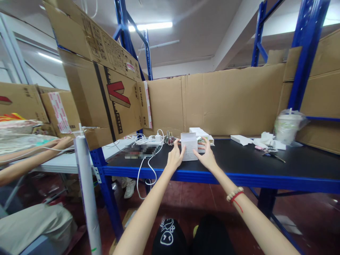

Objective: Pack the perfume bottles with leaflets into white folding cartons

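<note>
A small white box (189,150) with fine print on its near face and a raised top flap stands on the black tabletop, between my two hands. My left hand (175,157) grips its left side, thumb along the near face and fingers toward the back. On the other side, my right hand (207,156) has its thumb at the box's right edge and its fingers curled behind. A small pale item by my right fingertips is too small to make out. More white boxes (198,131) lie just behind. Small glass bottles (169,138) stand to the left of my left hand.
White cables and a power strip (156,139) lie left, one cable hanging over the blue edge. At right are a white carton (240,140), crumpled paper (268,140), keys (269,150) and a bagged cup (288,127). Cardboard walls surround the table. Another person's arms (34,156) show left.
</note>
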### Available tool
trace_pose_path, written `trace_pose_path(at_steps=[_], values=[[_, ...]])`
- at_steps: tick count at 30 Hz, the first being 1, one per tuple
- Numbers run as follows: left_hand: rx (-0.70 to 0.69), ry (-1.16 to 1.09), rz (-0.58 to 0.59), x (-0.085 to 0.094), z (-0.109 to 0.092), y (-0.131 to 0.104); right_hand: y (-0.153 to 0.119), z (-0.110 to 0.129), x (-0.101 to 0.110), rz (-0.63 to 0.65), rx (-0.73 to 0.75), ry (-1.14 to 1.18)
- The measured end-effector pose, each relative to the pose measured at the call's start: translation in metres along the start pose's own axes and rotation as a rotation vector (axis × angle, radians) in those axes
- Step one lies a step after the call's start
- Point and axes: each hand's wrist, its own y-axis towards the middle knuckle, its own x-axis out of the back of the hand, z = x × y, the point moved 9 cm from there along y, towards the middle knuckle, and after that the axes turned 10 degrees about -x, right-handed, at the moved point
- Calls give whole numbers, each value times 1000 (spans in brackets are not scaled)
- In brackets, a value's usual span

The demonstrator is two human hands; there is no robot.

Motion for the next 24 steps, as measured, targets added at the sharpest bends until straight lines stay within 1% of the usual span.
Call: trace_pose_path(at_steps=[5, 9, 12, 16, 19, 24], values=[[-2, -15, -1, -1, 1, 1, 3, -7, -5, 31, -28, -36], [-2, -24, -21, 1, 1, 0, 5, -12, -5, 8, -34, -77], [2, -30, -15, 1, 1, 0, 8, -19, -8, 30, -84, -85], [34, 2, 31, -1, 2, 1, 9, -29, -16, 122, -199, -66], [45, 47, 79, -3, 1, 1, 8, -30, -19, 168, -235, 2], [14, 136, 98, -3, -3, 1, 7, -27, -17, 169, -260, 59]])
